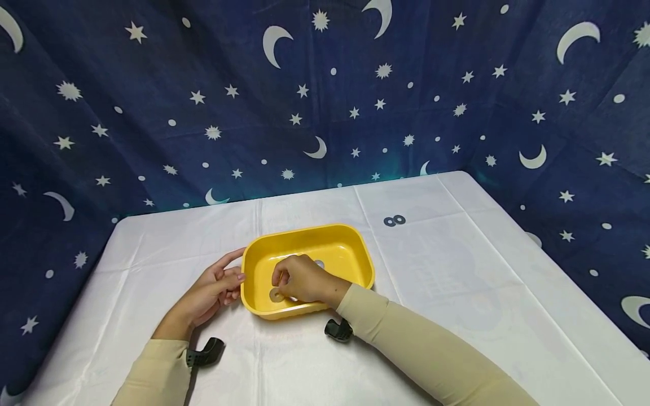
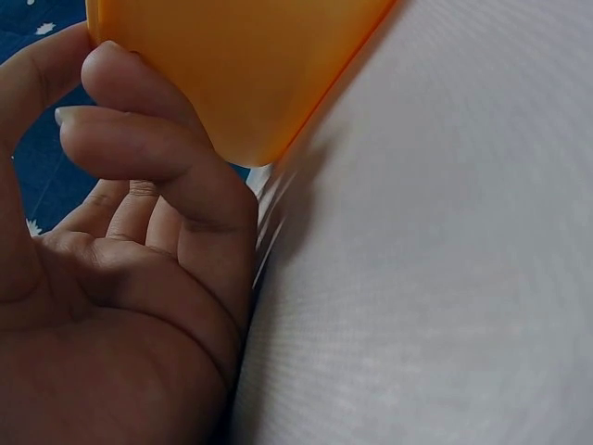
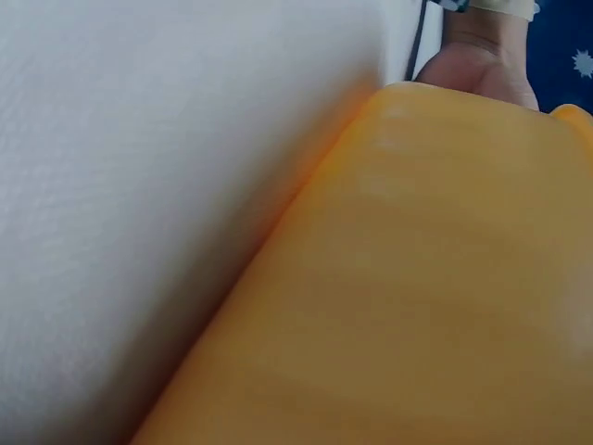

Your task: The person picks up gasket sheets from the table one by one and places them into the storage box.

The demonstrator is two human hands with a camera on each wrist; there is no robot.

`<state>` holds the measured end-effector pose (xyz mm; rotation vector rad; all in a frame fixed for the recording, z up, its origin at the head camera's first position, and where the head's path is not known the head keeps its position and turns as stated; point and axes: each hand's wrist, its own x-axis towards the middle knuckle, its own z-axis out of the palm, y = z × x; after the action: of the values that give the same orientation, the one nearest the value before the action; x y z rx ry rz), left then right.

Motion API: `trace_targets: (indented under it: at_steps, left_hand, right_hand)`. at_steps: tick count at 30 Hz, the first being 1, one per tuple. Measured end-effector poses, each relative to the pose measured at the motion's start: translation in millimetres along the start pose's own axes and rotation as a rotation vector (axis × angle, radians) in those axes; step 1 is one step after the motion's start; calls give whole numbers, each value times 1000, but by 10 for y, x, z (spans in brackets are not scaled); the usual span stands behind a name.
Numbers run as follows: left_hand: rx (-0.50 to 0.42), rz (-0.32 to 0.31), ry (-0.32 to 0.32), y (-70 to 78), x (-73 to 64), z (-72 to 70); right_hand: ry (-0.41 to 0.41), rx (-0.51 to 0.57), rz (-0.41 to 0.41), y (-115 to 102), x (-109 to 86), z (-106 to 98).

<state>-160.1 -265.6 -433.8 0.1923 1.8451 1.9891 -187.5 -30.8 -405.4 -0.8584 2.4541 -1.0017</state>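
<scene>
A yellow plastic tray (image 1: 355, 269) sits on the white-covered table. My left hand (image 1: 205, 293) is at its left end, thumb and index finger touching the outer wall near the rim; the other fingers curl loosely below. In the left wrist view, those fingertips lie against the tray's corner (image 2: 241, 83). My right hand (image 1: 303, 279) reaches over the near rim into the tray, its fingers curled down and pinching the edge of a flat metal washer (image 1: 276, 294) at the tray floor. Another grey round piece (image 1: 319, 263) lies behind this hand, partly hidden.
Two dark washers (image 1: 394, 220) lie side by side on the table (image 1: 457, 293), beyond the tray's far right corner. A dark blue curtain (image 1: 228, 113) with moons and stars hangs behind the table and along its sides.
</scene>
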Motion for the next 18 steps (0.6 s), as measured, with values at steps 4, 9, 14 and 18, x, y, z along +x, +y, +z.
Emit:
trace_targets:
  at_steps: [4,9,14,18]
  left_hand:
    - [0,-6,3,3,-1,2]
    - [2,-10,14,9,1,-3]
    - [1,-2,12,15,4,-5]
    - [1,5,8,9,7,-2]
  right_hand:
    - [5,-30,-17,17,8,10]
    - [33,-74,-37,18,17,1]
    - [64,-105,-27,16,8,-6]
    - [90,-119,-11,20,-11,-21]
